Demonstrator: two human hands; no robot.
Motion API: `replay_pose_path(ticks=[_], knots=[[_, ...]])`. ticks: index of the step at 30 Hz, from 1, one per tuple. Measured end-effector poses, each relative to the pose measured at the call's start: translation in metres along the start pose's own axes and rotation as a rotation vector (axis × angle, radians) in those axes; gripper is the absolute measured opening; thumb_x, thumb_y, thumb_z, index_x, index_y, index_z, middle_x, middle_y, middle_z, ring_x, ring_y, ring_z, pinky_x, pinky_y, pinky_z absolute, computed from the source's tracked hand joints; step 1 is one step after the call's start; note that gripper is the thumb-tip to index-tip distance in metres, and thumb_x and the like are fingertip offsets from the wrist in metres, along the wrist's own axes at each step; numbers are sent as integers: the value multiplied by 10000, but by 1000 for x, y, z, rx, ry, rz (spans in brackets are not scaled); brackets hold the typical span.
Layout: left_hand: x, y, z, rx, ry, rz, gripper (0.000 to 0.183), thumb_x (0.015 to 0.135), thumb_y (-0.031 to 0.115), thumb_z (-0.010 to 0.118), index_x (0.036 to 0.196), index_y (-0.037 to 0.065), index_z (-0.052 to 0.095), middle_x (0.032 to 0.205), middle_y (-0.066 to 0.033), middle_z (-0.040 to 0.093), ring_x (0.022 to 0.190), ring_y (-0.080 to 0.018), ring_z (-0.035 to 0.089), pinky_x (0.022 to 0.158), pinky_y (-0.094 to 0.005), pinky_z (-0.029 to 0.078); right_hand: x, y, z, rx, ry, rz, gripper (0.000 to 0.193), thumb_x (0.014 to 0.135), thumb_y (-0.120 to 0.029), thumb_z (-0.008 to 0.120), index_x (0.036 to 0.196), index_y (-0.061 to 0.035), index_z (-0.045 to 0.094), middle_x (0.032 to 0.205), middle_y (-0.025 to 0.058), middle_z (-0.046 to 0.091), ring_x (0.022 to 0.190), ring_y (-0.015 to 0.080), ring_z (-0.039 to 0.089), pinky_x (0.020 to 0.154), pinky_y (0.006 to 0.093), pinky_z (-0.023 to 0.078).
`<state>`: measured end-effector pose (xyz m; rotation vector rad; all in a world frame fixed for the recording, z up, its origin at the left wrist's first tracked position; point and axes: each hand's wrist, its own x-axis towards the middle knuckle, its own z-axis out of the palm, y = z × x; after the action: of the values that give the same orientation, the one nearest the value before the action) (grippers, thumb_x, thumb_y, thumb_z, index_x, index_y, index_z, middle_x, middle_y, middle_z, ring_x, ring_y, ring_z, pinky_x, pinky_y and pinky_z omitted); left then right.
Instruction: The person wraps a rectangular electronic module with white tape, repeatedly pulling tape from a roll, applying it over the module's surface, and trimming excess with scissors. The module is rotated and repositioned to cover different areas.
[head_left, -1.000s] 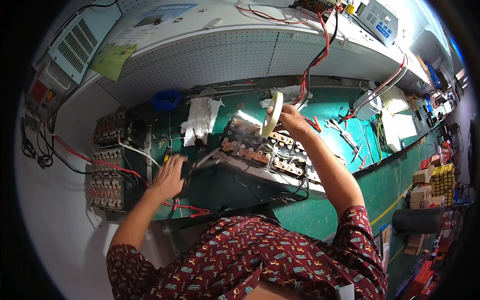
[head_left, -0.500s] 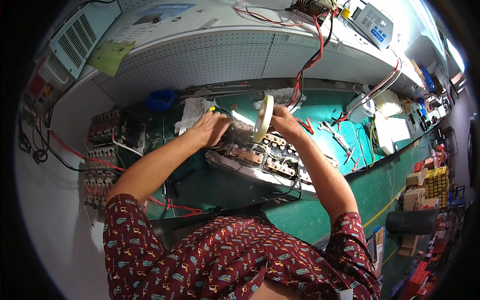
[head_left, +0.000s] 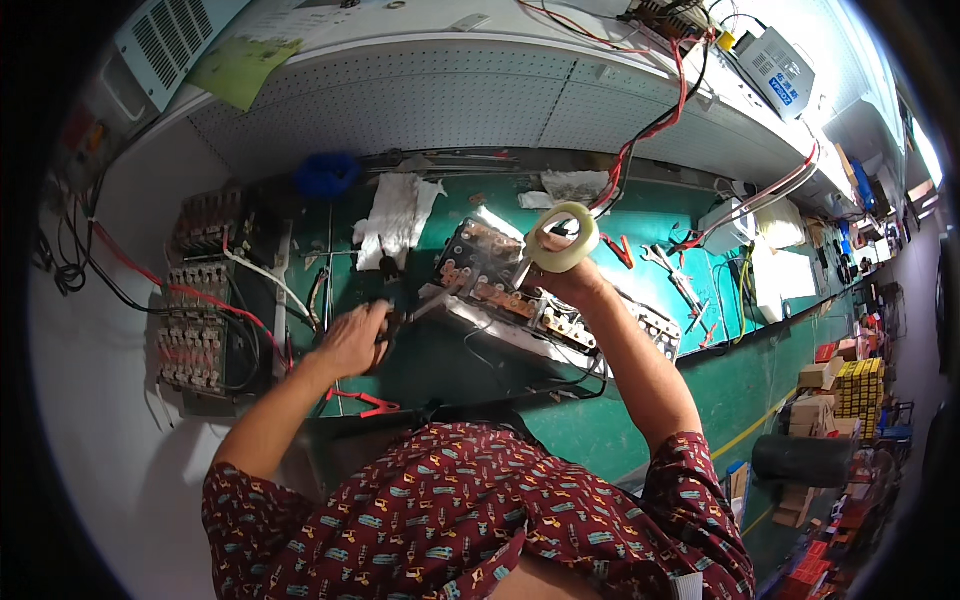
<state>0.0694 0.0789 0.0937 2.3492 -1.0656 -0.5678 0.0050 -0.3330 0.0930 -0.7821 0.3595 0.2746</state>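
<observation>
My right hand (head_left: 572, 284) grips a roll of pale yellow tape (head_left: 592, 240), holding it above the far edge of a long open electrical unit (head_left: 515, 300) with copper terminals. This unit lies slanted on the green mat, a white layer under it. Left of the unit, my left hand (head_left: 352, 342) has its fingers curled in at a dark object; its kind is unclear. A black tool-like piece (head_left: 390, 268) lies just beyond that hand. From near the hand, a pale narrow strip (head_left: 437, 302) reaches the unit's left end.
A crumpled white cloth (head_left: 400, 208) and a blue container (head_left: 327, 174) lie farther back. Wrenches (head_left: 675, 280) and a red clamp (head_left: 623, 252) sit to the right. Another terminal unit (head_left: 197, 330) with red and black cables stands left. A red clip (head_left: 375, 404) lies near the front edge.
My left hand has moved from the unit's far left end toward me and to the left. The tape roll has turned its round face upward, and the view has shifted.
</observation>
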Motion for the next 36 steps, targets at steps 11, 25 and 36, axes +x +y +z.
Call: replay_pose_path(ticks=[11,25,36], knots=[[-28,-75,133,187,-108,-116,590,803,263,823,1286,17,589,1159,-230,672,1151,-388,636,1002,-469,507,-27,-37,113,-840,227,-457,288,972,-248,727,1049,8,619,885,63,682,781,136,638,700,288,539],[108,39,-19,-1449,675,117,339,1011,365,693,1120,45,673,833,47,591,714,-51,534,681,-271,557,27,-39,153,-1185,270,-389,648,990,-484,643,1305,80,593,1213,231,659,1009,273,699,749,385,633],[152,22,-26,-1448,588,138,304,1046,344,641,1079,42,635,726,33,478,672,-78,469,728,-325,554,70,-45,126,-389,320,70,221,1003,-170,662,1128,13,656,870,95,669,719,193,676,651,376,628]])
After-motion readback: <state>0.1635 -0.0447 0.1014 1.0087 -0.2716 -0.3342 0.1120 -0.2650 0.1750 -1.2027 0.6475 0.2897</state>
